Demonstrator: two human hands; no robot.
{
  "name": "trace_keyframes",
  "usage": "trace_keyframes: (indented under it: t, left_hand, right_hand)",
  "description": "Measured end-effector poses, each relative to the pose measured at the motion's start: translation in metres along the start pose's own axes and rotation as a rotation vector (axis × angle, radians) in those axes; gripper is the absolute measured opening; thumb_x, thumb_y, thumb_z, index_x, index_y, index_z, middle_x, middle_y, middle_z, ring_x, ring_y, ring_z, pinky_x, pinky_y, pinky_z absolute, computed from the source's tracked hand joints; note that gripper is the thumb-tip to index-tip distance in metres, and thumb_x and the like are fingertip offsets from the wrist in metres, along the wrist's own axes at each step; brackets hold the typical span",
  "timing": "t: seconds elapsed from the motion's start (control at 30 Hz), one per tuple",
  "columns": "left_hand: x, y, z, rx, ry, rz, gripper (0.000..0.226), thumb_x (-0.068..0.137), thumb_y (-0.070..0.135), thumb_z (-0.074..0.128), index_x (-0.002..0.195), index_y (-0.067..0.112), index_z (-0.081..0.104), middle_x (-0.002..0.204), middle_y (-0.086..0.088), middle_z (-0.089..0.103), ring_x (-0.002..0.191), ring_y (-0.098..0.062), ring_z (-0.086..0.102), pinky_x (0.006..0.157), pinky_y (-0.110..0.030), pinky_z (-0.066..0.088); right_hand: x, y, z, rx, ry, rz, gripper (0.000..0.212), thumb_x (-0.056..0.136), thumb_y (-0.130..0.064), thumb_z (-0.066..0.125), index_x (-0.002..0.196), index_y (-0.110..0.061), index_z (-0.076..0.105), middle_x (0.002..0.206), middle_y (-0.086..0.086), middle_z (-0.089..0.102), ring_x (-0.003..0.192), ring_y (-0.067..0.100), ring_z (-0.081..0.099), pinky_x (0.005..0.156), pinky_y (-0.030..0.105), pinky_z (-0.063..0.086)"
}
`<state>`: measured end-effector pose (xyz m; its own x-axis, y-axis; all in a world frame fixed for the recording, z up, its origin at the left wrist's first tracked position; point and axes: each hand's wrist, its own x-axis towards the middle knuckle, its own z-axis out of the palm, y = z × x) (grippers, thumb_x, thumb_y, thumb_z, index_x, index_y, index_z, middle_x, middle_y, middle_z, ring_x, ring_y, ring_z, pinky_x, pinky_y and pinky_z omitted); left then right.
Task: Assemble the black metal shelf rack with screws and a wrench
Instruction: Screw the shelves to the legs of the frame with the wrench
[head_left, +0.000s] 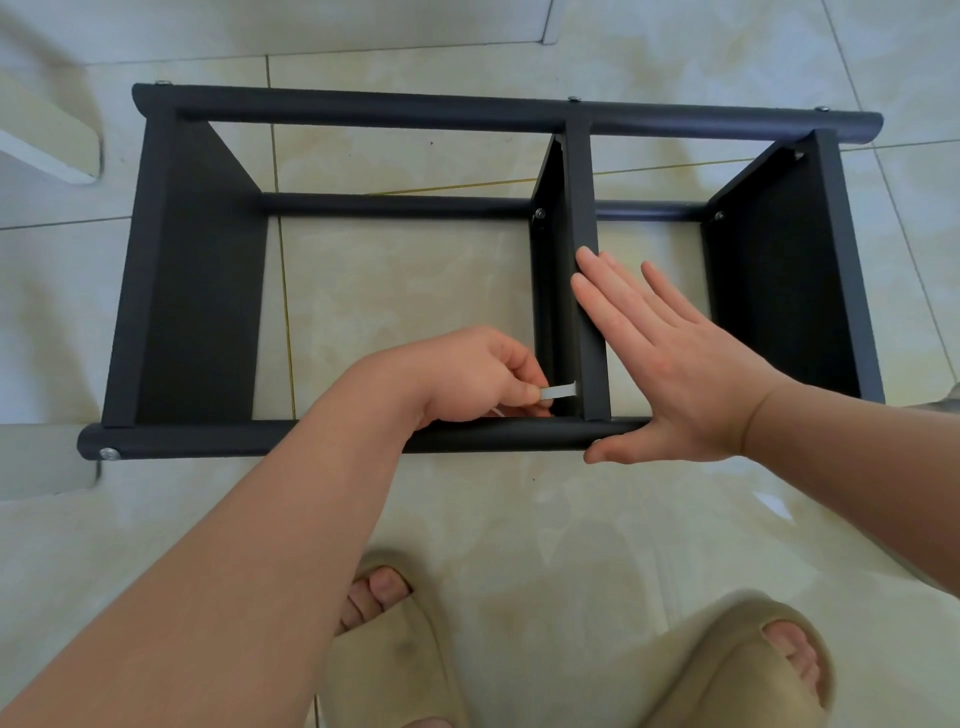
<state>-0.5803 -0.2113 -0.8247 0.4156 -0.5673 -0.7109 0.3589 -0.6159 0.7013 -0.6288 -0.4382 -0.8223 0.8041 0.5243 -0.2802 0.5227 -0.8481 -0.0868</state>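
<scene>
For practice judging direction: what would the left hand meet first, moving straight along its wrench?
The middle panel; the wrench in the left hand seems already at it, though depth is unclear.

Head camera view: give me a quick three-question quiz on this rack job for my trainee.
1. True or false: the right hand lies flat and open against the rack.
2. What does the left hand pinch? A) a wrench B) a hammer C) a cloth
3. Fill in: the rack lies on a tiled ___.
Key: 1 true; 2 A; 3 floor.
</scene>
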Motion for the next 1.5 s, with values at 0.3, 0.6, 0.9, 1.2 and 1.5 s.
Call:
trace_keyframes:
  t: [0.3,0.6,0.9,1.2,1.5]
  left_hand:
    - [0.001,0.002,0.002,0.132,-0.015,-0.029,0.021,0.092,0.017,0.066,0.073,0.025,0.070,0.057,0.015,0.060,0.055,-0.004,0.053,0.069,-0.026,0.043]
    - [0.001,0.003,-0.004,0.269,0.208,0.065,0.013,0.085,0.018,0.071,0.085,0.029,0.078,0.076,0.019,0.072,0.079,0.000,0.065,0.074,-0.021,0.048]
    - [0.009,0.014,0.005,-0.205,0.204,-0.013,0.009,0.092,0.020,0.068,0.083,0.022,0.070,0.079,0.007,0.071,0.080,-0.008,0.069,0.073,-0.027,0.055]
    - [0.019,0.020,0.021,-0.354,0.349,-0.067,0.013,0.098,0.017,0.058,0.092,0.020,0.069,0.072,0.003,0.070,0.069,-0.008,0.069,0.068,-0.025,0.055]
    - [0.020,0.019,0.021,-0.448,0.406,0.013,0.007,0.095,0.020,0.064,0.090,0.021,0.068,0.079,0.001,0.075,0.076,-0.010,0.072,0.071,-0.026,0.057]
  right_hand:
    - [-0.001,-0.001,-0.002,0.015,-0.007,0.000,0.131,0.075,-0.096,0.035,0.160,-0.005,-0.006,0.168,0.010,-0.016,0.156,0.025,-0.012,0.126,0.053,0.008]
    - [-0.001,0.000,-0.001,0.019,-0.007,0.000,0.131,0.075,-0.096,0.035,0.160,-0.005,-0.007,0.168,0.010,-0.017,0.156,0.025,-0.013,0.126,0.053,0.008]
    - [0.000,0.000,0.000,0.017,-0.001,-0.006,0.131,0.076,-0.096,0.035,0.160,-0.005,-0.006,0.168,0.011,-0.016,0.156,0.026,-0.012,0.126,0.054,0.010]
    - [0.000,0.001,0.001,0.038,0.014,-0.010,0.130,0.076,-0.097,0.033,0.160,-0.006,-0.007,0.168,0.009,-0.016,0.156,0.025,-0.011,0.126,0.053,0.009]
    - [-0.001,0.001,0.000,0.035,0.011,-0.010,0.130,0.076,-0.096,0.033,0.160,-0.005,-0.006,0.168,0.010,-0.016,0.156,0.025,-0.011,0.126,0.054,0.010]
